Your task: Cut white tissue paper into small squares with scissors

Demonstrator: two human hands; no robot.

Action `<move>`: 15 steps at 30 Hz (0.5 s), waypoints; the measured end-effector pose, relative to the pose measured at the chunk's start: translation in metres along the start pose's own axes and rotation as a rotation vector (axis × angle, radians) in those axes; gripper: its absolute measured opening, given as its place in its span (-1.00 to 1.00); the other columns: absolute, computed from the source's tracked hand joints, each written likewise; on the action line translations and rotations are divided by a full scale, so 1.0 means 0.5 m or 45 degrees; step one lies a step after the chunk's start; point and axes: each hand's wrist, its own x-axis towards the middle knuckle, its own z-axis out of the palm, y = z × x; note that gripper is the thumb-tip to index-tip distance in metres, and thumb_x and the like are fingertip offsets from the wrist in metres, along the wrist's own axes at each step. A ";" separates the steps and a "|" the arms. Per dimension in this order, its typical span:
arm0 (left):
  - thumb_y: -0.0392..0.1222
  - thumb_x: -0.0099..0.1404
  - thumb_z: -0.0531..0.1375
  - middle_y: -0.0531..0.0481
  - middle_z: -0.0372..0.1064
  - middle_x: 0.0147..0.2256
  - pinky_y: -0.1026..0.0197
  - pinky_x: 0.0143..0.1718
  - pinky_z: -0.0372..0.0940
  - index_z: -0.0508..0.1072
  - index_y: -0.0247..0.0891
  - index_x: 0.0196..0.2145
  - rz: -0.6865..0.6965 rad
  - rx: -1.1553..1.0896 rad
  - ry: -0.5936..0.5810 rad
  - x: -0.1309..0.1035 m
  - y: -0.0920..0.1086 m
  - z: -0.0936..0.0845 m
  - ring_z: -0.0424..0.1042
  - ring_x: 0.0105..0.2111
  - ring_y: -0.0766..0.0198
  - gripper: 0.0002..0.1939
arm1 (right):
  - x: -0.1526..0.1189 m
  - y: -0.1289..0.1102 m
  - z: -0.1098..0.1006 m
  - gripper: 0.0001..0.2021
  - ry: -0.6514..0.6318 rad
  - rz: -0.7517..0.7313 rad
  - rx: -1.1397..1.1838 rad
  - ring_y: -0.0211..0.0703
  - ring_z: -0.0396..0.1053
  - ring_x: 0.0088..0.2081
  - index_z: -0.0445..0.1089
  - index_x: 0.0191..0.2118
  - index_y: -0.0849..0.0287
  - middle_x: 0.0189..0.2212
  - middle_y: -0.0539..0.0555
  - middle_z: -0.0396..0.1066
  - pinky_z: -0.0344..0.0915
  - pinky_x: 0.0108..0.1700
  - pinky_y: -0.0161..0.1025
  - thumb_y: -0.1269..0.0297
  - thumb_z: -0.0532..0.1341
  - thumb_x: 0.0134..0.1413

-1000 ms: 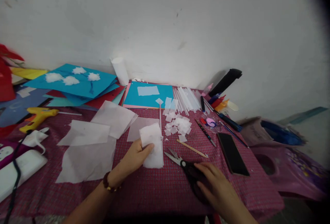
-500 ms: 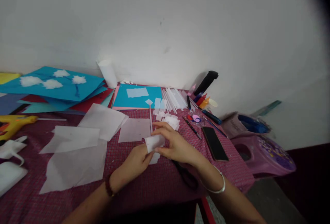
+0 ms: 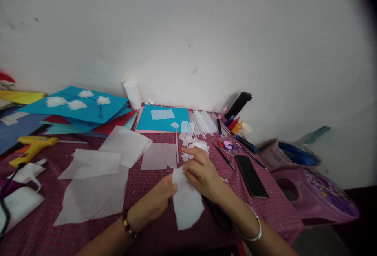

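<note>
A strip of white tissue paper (image 3: 188,205) hangs down between my hands at the table's front. My left hand (image 3: 157,197) pinches its upper left edge, thumb pressed over it. Bent fingers of my right hand (image 3: 203,171) grip its upper right edge, with the index finger pointing forward. Just beyond are a thin white stick (image 3: 177,146) with a small paper square at its tip, and a pile of small white paper pieces (image 3: 200,145). A flat tissue sheet (image 3: 159,156) lies left of the stick.
Larger tissue sheets (image 3: 97,193) and a yellow glue gun (image 3: 35,146) lie left. Blue sheets (image 3: 141,120) are at the back. A phone (image 3: 251,176), brushes and paint bottles (image 3: 237,127) stand or lie right, beyond dark scissors partly under my right arm. A pink stool (image 3: 318,193) is beside the table.
The white paper between my hands now shows as a long strip hanging toward me, where a small folded piece showed before. Both hands have moved slightly nearer. The camera view has shifted.
</note>
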 end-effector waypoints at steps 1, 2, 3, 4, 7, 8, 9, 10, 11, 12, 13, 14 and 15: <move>0.24 0.17 0.15 -0.14 0.45 -0.27 0.11 -0.25 0.29 0.47 -0.29 -0.22 -0.012 -0.078 -0.016 -0.003 0.006 0.003 0.40 -0.28 0.12 -0.49 | 0.000 -0.004 -0.003 -0.84 0.015 -0.024 0.010 -0.05 0.25 0.07 0.30 -0.29 0.10 0.05 0.17 0.30 0.12 0.15 0.12 0.54 0.12 0.11; 0.31 0.20 0.05 -0.16 0.45 -0.27 0.09 -0.24 0.29 0.48 -0.30 -0.23 -0.029 -0.126 -0.007 -0.006 0.012 0.005 0.41 -0.27 0.10 -0.42 | -0.001 -0.009 -0.007 -0.83 0.020 -0.044 0.027 -0.06 0.26 0.07 0.30 -0.29 0.10 0.05 0.16 0.31 0.12 0.16 0.12 0.54 0.12 0.11; 0.33 0.22 0.00 -0.17 0.46 -0.28 0.10 -0.25 0.29 0.49 -0.31 -0.24 -0.046 -0.153 0.017 -0.008 0.017 0.007 0.41 -0.28 0.10 -0.38 | -0.002 -0.016 -0.011 -0.83 0.011 -0.062 0.045 -0.06 0.26 0.06 0.30 -0.29 0.10 0.04 0.15 0.31 0.12 0.16 0.11 0.54 0.12 0.11; 0.32 0.23 0.01 -0.16 0.46 -0.30 0.11 -0.27 0.29 0.50 -0.32 -0.24 -0.057 -0.173 0.042 -0.010 0.021 0.009 0.41 -0.29 0.12 -0.39 | -0.003 -0.023 -0.015 -0.83 -0.001 -0.079 0.065 -0.07 0.27 0.06 0.30 -0.29 0.10 0.04 0.14 0.31 0.12 0.16 0.10 0.54 0.13 0.11; 0.06 0.16 0.24 -0.08 0.46 -0.36 0.20 -0.28 0.27 0.50 -0.34 -0.27 -0.101 -0.214 0.120 -0.015 0.025 0.013 0.41 -0.37 0.23 -0.63 | -0.008 -0.047 -0.024 -0.85 -0.040 -0.131 0.127 -0.09 0.30 0.02 0.31 -0.31 0.11 0.00 0.11 0.35 0.12 0.16 0.06 0.54 0.13 0.12; -0.03 0.13 0.29 -0.06 0.46 -0.39 0.23 -0.30 0.26 0.51 -0.35 -0.28 -0.122 -0.204 0.152 -0.016 0.025 0.014 0.41 -0.40 0.27 -0.69 | -0.011 -0.055 -0.026 -0.85 -0.051 -0.148 0.154 -0.10 0.31 -0.01 0.30 -0.30 0.12 -0.03 0.10 0.38 0.13 0.15 0.05 0.54 0.13 0.13; -0.10 0.10 0.32 -0.04 0.47 -0.41 0.26 -0.34 0.26 0.51 -0.36 -0.29 -0.146 -0.191 0.194 -0.018 0.025 0.013 0.40 -0.44 0.30 -0.72 | -0.015 -0.063 -0.027 -0.85 -0.062 -0.157 0.187 -0.11 0.33 -0.04 0.30 -0.30 0.12 -0.06 0.09 0.40 0.15 0.13 0.02 0.54 0.13 0.14; -0.13 0.08 0.34 -0.02 0.47 -0.43 0.27 -0.37 0.25 0.50 -0.37 -0.31 -0.167 -0.167 0.247 -0.020 0.026 0.010 0.39 -0.47 0.32 -0.73 | -0.019 -0.069 -0.028 -0.84 -0.070 -0.155 0.227 -0.13 0.36 -0.08 0.30 -0.29 0.12 -0.11 0.08 0.43 0.18 0.08 -0.01 0.54 0.12 0.14; -0.12 0.05 0.36 -0.01 0.47 -0.46 0.29 -0.41 0.24 0.50 -0.37 -0.33 -0.183 -0.128 0.307 -0.023 0.029 0.004 0.39 -0.51 0.33 -0.72 | -0.025 -0.073 -0.028 -0.84 -0.068 -0.128 0.268 -0.14 0.37 -0.12 0.30 -0.28 0.12 -0.17 0.06 0.46 0.22 0.02 -0.05 0.54 0.12 0.13; -0.10 0.02 0.36 0.00 0.47 -0.48 0.29 -0.44 0.24 0.49 -0.37 -0.36 -0.197 -0.075 0.372 -0.026 0.034 -0.004 0.38 -0.53 0.33 -0.71 | -0.031 -0.076 -0.028 -0.84 -0.052 -0.073 0.312 -0.16 0.39 -0.19 0.30 -0.28 0.12 -0.25 0.05 0.47 0.26 -0.06 -0.11 0.54 0.12 0.13; -0.07 0.00 0.37 0.00 0.46 -0.50 0.29 -0.46 0.24 0.48 -0.36 -0.39 -0.208 -0.010 0.439 -0.032 0.044 -0.017 0.38 -0.54 0.32 -0.70 | -0.036 -0.076 -0.026 -0.85 -0.028 0.017 0.355 -0.18 0.39 -0.27 0.30 -0.30 0.12 -0.33 0.02 0.46 0.29 -0.16 -0.18 0.54 0.12 0.12; -0.05 -0.01 0.36 0.00 0.46 -0.52 0.28 -0.47 0.25 0.46 -0.35 -0.41 -0.233 0.067 0.499 -0.039 0.056 -0.033 0.38 -0.55 0.31 -0.69 | -0.042 -0.074 -0.024 -0.85 0.002 0.137 0.399 -0.21 0.38 -0.34 0.31 -0.32 0.12 -0.40 0.00 0.44 0.28 -0.26 -0.24 0.53 0.12 0.11; -0.03 -0.01 0.35 0.01 0.45 -0.53 0.29 -0.50 0.24 0.45 -0.34 -0.43 -0.265 0.160 0.558 -0.048 0.073 -0.053 0.37 -0.57 0.31 -0.69 | -0.046 -0.070 -0.020 -0.87 0.035 0.276 0.451 -0.23 0.36 -0.40 0.31 -0.35 0.12 -0.45 -0.02 0.41 0.26 -0.34 -0.28 0.51 0.13 0.11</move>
